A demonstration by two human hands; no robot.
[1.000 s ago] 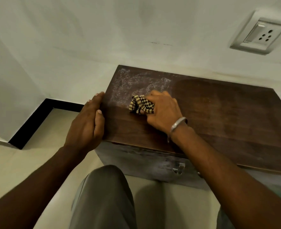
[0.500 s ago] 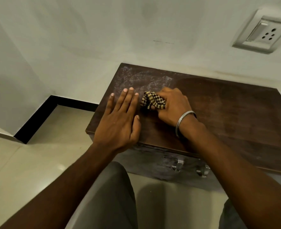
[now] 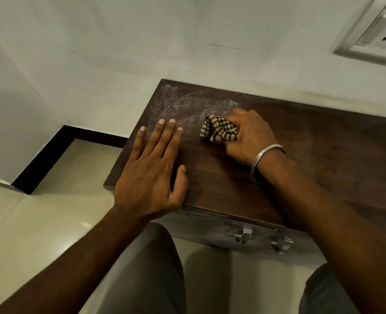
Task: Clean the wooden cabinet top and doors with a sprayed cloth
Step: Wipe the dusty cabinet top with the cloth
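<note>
The right hand (image 3: 251,137) gripped the checked cloth (image 3: 219,131) on the cabinet top (image 3: 323,159), near its dusty far-left corner. The left hand (image 3: 151,168) lay flat by its left edge, fingers straight.

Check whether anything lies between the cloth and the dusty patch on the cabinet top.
Nothing does: the cloth, gripped by the right hand, sits at the edge of the dusty patch. Only fingertips of the left hand rest on its near-left part.
</note>
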